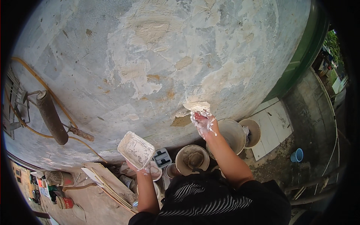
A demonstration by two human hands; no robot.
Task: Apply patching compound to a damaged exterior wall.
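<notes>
the left hand [139,170], fingers mostly hidden, holds one putty-smeared tray [142,140] by its near end; the right hand [204,124] curls around one putty-laden scraper [197,106], its blade beyond the fingers, at the wall [93,75].

Worn on the head, left of a side-by-side fisheye pair; upright, unmirrored. Looks down and forward, close onto the patchy wall [93,56]. Catches the black shirt [232,208] nearest, at the lower edge. Sweeps wide, out to the green door [296,71] at right. Bends straight edges toward the periphery.
</notes>
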